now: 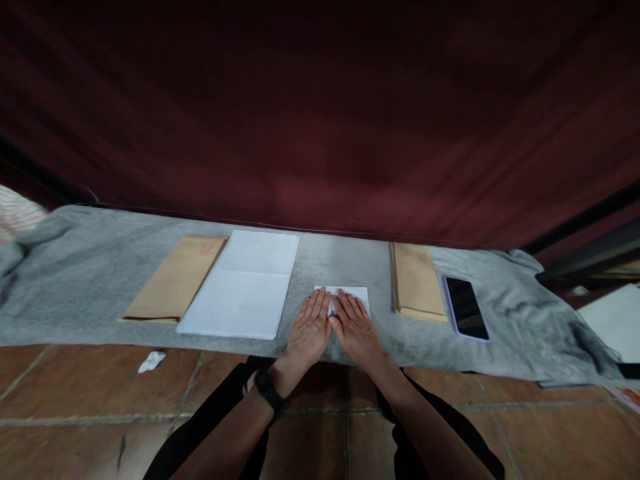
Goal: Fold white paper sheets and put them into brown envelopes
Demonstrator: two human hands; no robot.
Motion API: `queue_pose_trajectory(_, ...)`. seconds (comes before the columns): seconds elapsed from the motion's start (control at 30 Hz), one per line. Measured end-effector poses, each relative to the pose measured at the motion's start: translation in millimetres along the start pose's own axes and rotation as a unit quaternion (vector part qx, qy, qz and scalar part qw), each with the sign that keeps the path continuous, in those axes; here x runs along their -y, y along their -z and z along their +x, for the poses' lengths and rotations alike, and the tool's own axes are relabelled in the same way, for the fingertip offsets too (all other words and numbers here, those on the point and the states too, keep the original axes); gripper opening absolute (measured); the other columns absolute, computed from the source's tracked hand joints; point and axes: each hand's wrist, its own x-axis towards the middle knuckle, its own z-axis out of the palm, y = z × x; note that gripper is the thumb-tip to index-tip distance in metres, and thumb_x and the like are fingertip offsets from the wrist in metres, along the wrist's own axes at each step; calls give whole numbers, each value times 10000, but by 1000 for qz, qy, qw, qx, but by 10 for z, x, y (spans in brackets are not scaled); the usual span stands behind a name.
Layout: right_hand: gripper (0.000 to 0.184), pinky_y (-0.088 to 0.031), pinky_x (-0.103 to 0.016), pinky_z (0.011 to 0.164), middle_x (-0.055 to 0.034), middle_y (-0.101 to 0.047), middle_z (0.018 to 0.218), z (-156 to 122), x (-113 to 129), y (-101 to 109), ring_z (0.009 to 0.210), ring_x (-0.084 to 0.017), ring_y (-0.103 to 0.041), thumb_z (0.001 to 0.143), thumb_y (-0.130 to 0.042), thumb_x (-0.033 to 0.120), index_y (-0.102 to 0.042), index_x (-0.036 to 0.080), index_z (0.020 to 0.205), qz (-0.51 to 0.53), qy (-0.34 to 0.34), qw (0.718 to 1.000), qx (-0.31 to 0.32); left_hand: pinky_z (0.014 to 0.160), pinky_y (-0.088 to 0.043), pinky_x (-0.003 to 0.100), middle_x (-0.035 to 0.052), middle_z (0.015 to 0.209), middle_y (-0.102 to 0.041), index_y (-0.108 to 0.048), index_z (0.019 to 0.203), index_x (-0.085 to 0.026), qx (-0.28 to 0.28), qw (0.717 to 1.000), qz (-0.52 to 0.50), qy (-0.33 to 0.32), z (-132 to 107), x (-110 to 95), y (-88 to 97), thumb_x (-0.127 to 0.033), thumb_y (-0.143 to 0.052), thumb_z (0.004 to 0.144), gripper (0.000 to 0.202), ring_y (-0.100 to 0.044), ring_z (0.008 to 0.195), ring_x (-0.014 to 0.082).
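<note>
A small folded sheet of white paper [356,291] lies on the grey cloth, its far edge showing past my fingertips. My left hand [311,327] rests flat on its left part, fingers stretched forward. Beside it, my right hand [354,325] lies flat on the right part, with the two thumbs nearly meeting in the middle. Both hands are open, palms down, and cover most of the paper. To the left is a stack of white paper sheets [245,287] with a crease across the middle.
Brown envelopes [175,280] lie at the far left, partly beside the white sheets. A smaller stack of brown envelopes [419,280] and a phone [467,308] are on the right. Dark red fabric [320,147] hangs behind the cloth-covered surface [345,257]. Crumpled tissue [151,361] lies on the tiled floor.
</note>
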Motion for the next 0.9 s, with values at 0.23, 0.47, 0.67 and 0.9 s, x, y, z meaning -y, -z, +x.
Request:
queue_pose_trajectory(0.23, 541, -238, -457, 1231, -128, -307, 1628, -42, -105, -78, 1506, -239, -294, 1055, -368, 360, -372, 132, 1546, -31, -37, 999, -12, 1228, -304, 452, 177, 1603, -347, -341, 1537, -44, -9, 1000, -4, 30, -4, 48, -38, -312, -336, 1025, 578, -275, 1515, 257)
queue_pose_trajectory(0.47, 577, -263, -464, 1205, -161, -373, 1593, -88, -251, -74, 1484, -273, -336, 1049, -370, 374, -352, 86, 1550, -60, -88, 994, -28, 1203, -347, 459, 181, 1581, -383, -375, 1521, -39, -11, 999, 5, 51, -37, 135, -25, -329, -313, 1029, 575, -345, 1485, 274)
queue_pose_trajectory(0.67, 575, -292, -454, 1195, -148, -385, 1587, -146, -383, -79, 1456, -264, -386, 1049, -343, 355, -336, 84, 1556, -70, -92, 993, -36, 1186, -376, 444, 182, 1570, -401, -413, 1505, -46, -13, 998, 19, 64, -98, 169, -46, -274, -325, 1016, 547, -385, 1464, 278)
queue_pose_trajectory(0.9, 580, -295, -457, 1192, -160, -388, 1583, -158, -425, -95, 1455, -264, -386, 1053, -324, 361, -333, 70, 1555, -73, -84, 993, -37, 1267, -217, 428, 96, 1609, -372, -435, 1504, -118, -21, 996, 33, 75, -85, 182, 178, -66, -279, 941, 587, -221, 1528, 211)
